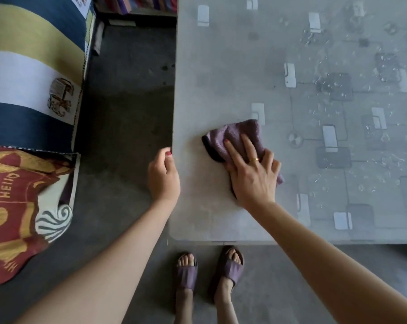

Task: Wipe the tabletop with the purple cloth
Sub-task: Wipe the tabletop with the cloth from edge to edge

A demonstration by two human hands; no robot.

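A bunched purple cloth (pixel 235 139) lies on the grey patterned tabletop (pixel 221 66), near its left front corner. My right hand (pixel 251 169) rests flat on top of the cloth, fingers spread and pressing it down, a gold ring on one finger. My left hand (pixel 162 176) is at the table's left edge, fingers loosely curled with nothing in them, the thumb tip touching the edge. Water droplets speckle the right part of the tabletop.
A sofa with striped blue, yellow and white fabric (pixel 32 66) and a red-and-gold cover (pixel 15 206) stands to the left across a strip of dark floor (pixel 123 113). My feet in purple slippers (pixel 209 270) stand at the table's front edge.
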